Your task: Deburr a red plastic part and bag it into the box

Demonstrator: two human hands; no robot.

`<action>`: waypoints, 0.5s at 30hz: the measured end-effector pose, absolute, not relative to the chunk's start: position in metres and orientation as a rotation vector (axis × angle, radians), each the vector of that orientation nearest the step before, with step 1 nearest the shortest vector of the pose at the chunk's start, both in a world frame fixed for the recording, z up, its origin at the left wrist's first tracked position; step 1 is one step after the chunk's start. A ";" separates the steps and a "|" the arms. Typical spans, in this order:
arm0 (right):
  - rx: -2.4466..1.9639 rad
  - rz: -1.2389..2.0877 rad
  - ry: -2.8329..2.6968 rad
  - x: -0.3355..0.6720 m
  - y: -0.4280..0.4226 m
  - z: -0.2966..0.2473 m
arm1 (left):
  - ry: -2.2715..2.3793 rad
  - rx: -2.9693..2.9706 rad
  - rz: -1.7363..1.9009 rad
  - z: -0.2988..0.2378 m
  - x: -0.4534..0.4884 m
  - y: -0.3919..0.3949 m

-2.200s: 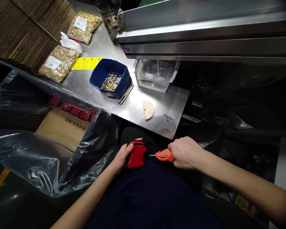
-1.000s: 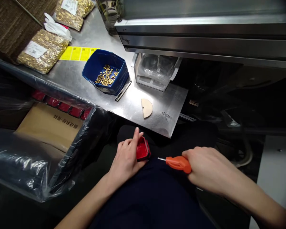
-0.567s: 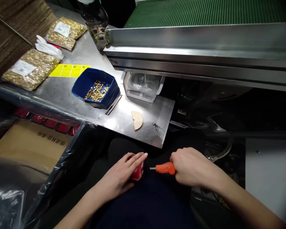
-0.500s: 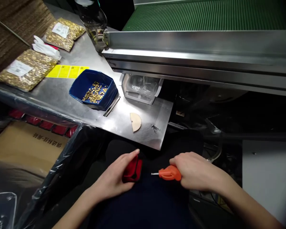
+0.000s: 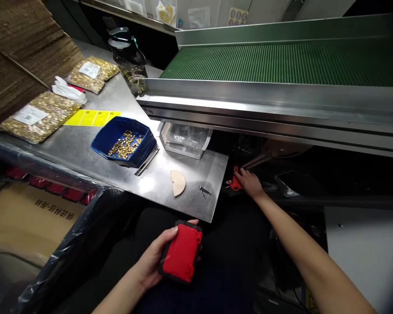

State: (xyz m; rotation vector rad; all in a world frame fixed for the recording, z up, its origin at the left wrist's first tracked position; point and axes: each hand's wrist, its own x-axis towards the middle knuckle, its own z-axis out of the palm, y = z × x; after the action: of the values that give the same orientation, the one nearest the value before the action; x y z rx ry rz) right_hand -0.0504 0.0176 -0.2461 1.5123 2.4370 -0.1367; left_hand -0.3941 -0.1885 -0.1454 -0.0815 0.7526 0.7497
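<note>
My left hand (image 5: pixel 153 257) grips a red-and-black rectangular case (image 5: pixel 181 252) above my lap, its thumb on the near edge and fingers beneath. The flat red face points up, with a small cut-out at one corner. Out past the metal table's right edge, my right hand (image 5: pixel 249 183) has its fingers closed at an orange-handled tool (image 5: pixel 235 184); the hand hides part of it. On the table corner between them lie a pale half-round piece (image 5: pixel 177 182) and a small metal nail clipper (image 5: pixel 205 191).
A blue bin (image 5: pixel 118 148) holds small brass pieces, with a pen-like metal tool (image 5: pixel 147 161) beside it. Bags of brass parts (image 5: pixel 41 117) and a water bottle (image 5: pixel 127 61) stand behind. The green conveyor (image 5: pixel 265 65) has a metal side rail above a grey tray (image 5: pixel 183 150).
My right hand has carried the orange-handled tool forward, away from my lap to beside the table edge. My left hand has turned the case so its flat red face shows. The view has tilted up.
</note>
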 end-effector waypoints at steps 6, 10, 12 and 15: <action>1.796 -0.182 2.434 -0.046 0.005 -0.275 | 0.907 -0.034 0.699 -0.146 -0.393 -0.202; 2.013 -0.322 2.393 -0.044 -0.021 -0.276 | 0.933 -0.008 0.732 -0.151 -0.391 -0.192; 2.125 -0.417 2.363 -0.045 -0.034 -0.272 | 0.915 0.074 0.731 -0.155 -0.390 -0.187; 2.315 -0.603 2.283 -0.050 -0.051 -0.262 | 0.872 0.161 0.696 -0.161 -0.388 -0.186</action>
State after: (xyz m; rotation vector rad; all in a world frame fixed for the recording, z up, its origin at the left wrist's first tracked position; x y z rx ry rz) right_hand -0.0503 -0.0510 -0.2625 2.3152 2.2826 -0.6027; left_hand -0.3881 -0.1859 -0.1612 0.1608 0.8722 0.6960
